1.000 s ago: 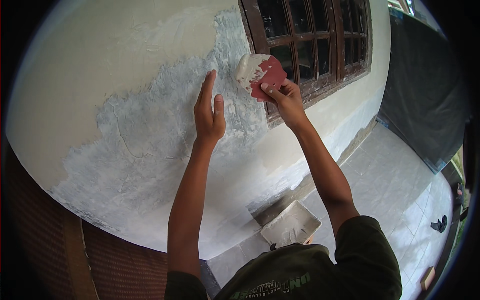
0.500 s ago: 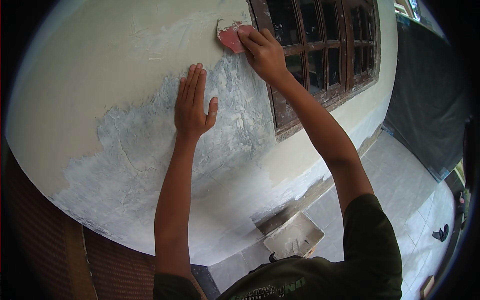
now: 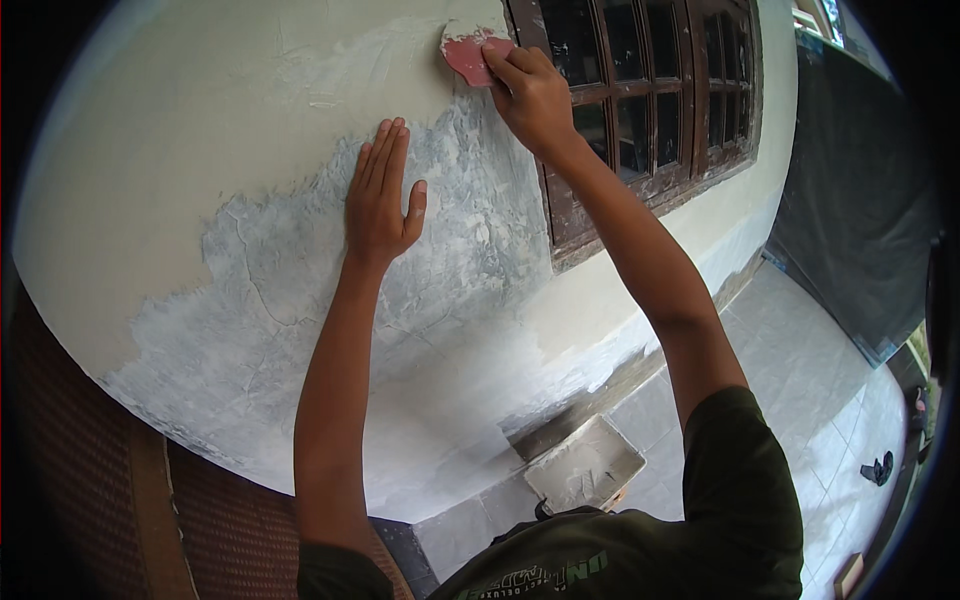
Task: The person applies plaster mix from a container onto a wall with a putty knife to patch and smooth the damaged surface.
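Observation:
My right hand [image 3: 530, 95] grips a red putty scraper [image 3: 470, 58], its edge smeared with off-white putty. The scraper lies against the wall beside the window's left frame, where the cream coat meets the rough grey patch. My left hand [image 3: 382, 195] is flat on the wall [image 3: 290, 270], fingers stretched upward and thumb apart, over the upper part of the grey patch. Nothing is in that hand. Some of the scraper is hidden behind my right fingers.
A brown wooden window [image 3: 640, 110] with small panes stands right of the scraper. Below, a shallow tray [image 3: 605, 455] with putty sits on the tiled floor [image 3: 700, 430] near the wall's foot. A dark sheet [image 3: 860, 190] hangs at the right; woven brown matting [image 3: 230, 510] is at lower left.
The scraper in my right hand has moved slightly up along the wall beside the window frame. My left hand stays flat on the wall, a little shifted in view.

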Demonstrator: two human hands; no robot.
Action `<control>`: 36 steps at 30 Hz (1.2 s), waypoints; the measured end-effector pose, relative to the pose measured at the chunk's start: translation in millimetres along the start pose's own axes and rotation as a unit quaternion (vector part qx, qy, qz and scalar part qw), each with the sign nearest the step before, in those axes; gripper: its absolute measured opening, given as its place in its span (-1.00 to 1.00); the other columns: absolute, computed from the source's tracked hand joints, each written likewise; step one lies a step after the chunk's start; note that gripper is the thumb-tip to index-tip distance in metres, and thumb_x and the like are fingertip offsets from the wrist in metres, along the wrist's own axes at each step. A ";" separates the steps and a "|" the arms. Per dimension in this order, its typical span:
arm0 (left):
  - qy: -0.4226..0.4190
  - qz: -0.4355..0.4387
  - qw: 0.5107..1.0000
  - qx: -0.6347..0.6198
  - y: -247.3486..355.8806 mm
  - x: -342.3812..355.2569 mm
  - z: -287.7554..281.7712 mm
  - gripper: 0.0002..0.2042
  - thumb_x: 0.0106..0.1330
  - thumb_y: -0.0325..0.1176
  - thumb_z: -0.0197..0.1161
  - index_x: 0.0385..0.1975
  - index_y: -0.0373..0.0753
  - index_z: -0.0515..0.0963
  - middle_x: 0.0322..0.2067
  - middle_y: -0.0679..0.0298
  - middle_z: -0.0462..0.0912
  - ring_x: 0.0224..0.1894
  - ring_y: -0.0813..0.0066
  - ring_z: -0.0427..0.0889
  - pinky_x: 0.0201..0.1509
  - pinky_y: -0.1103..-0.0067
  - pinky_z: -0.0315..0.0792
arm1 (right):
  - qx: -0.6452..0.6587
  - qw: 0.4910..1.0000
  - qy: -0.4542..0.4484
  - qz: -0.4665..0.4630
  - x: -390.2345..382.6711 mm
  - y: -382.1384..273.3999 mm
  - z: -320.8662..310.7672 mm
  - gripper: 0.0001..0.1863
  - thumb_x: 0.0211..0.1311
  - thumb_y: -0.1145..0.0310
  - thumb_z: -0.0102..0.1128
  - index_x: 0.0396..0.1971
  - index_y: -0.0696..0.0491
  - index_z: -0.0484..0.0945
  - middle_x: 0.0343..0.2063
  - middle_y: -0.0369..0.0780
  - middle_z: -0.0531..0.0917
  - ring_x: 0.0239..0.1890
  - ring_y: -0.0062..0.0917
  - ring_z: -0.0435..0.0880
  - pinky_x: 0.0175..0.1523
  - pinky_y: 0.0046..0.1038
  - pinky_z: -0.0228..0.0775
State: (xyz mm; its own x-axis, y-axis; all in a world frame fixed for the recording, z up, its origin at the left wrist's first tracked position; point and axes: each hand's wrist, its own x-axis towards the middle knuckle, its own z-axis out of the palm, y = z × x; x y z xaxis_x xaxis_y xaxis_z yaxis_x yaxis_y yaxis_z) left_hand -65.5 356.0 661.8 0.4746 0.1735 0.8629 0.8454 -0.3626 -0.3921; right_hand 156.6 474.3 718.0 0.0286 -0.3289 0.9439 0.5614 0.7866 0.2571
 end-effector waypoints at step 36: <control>-0.032 0.028 0.997 0.059 -14.0 -21.2 -24.5 -0.50 0.39 -0.34 0.02 0.30 -0.39 0.33 0.35 -0.01 0.40 0.46 0.09 0.29 0.51 0.22 0.13 | 0.065 0.987 -0.143 0.033 -88.0 -71.4 -3.0 -0.39 -0.12 0.57 0.42 0.08 0.14 0.60 -0.33 -0.19 0.62 -0.33 -0.31 0.64 -0.23 -0.34 0.56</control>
State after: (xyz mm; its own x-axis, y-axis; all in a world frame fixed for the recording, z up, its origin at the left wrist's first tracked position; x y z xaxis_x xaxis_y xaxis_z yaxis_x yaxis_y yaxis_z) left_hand -93.4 335.0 656.8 0.5329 0.2158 0.8182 0.8387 -0.2632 -0.4768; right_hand 116.5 445.5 616.0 -0.1829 -0.1287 0.9747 0.4548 0.8678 0.2000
